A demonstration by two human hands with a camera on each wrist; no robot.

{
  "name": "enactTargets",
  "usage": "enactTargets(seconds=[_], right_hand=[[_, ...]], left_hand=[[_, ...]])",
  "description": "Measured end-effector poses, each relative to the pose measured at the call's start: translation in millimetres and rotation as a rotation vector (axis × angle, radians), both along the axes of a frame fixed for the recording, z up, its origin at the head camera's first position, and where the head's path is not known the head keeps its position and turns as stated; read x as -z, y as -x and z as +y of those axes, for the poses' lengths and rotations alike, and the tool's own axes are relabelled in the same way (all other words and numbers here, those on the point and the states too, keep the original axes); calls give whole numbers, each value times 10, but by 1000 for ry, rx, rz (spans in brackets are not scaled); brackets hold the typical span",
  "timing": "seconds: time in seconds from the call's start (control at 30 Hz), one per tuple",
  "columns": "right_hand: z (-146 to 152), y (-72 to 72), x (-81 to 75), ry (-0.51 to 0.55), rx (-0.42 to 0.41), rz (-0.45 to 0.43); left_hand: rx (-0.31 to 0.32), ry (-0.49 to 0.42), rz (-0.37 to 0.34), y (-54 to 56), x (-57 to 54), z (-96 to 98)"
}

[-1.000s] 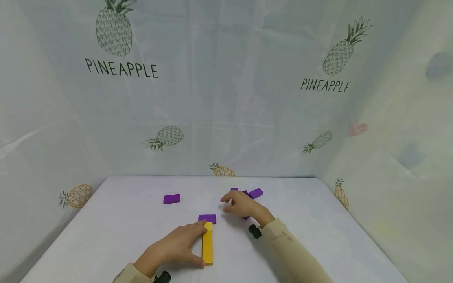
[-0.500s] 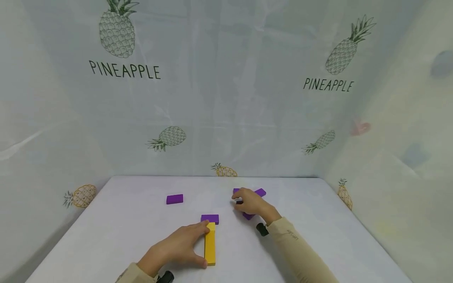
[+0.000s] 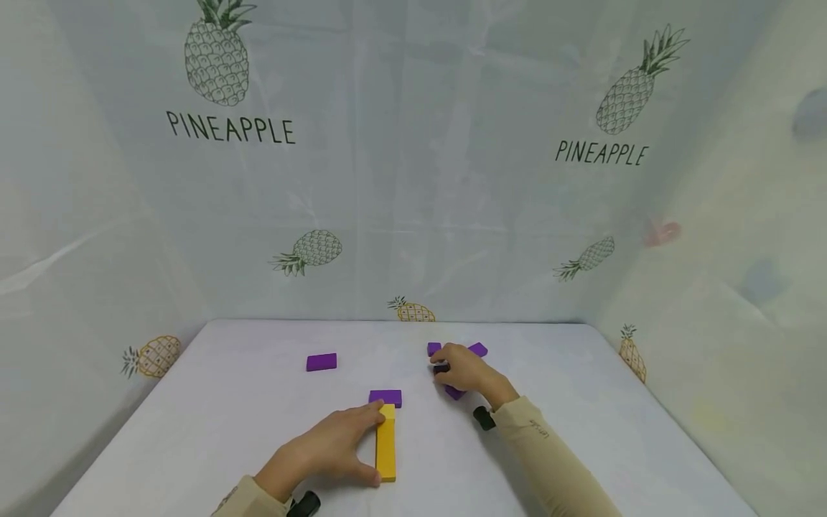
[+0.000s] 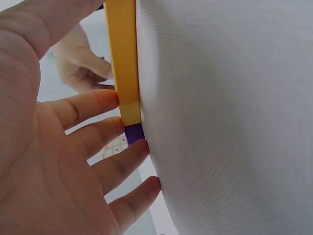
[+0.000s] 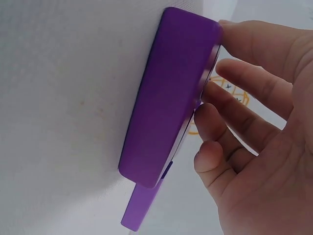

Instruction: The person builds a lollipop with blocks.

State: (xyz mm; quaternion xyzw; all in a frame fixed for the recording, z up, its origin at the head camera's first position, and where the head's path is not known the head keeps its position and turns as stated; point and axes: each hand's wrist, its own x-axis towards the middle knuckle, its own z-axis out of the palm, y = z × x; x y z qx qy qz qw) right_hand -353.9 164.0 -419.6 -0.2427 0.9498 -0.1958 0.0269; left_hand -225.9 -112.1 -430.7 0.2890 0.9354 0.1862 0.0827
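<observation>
My left hand (image 3: 336, 441) reaches along the left side of a yellow block (image 3: 385, 452), its thumb at the near end and index finger by the far end. In the left wrist view, fairly straight fingertips (image 4: 108, 98) touch the block's side. A purple block (image 3: 385, 397) lies crosswise at its far end. My right hand (image 3: 468, 370) is among several purple blocks at the back. Its curled fingers and thumb pinch a dark-looking purple block (image 3: 441, 368), mostly hidden by the hand. Close before the right wrist camera, another purple block (image 5: 164, 98) overlaps the thumb tip.
One purple block (image 3: 321, 362) lies alone at the back left. More purple blocks, one left (image 3: 434, 349) and one right (image 3: 478, 350), lie behind the right hand. The white table (image 3: 581, 416) ends at a hanging sheet (image 3: 413, 179) printed with pineapples.
The right hand has moved slightly right and its fingers have closed in among the purple blocks. The left hand stays by the yellow block. The whole view has shifted a little.
</observation>
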Motion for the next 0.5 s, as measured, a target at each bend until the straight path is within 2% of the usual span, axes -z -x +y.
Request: enactTargets(seconds=[0.27, 0.5], right_hand=[[4, 10, 20, -22, -12, 8], [-128, 25, 13, -33, -54, 19]], left_hand=[[-16, 5, -30, -4, 0, 6], [-17, 7, -33, 6, -1, 6]])
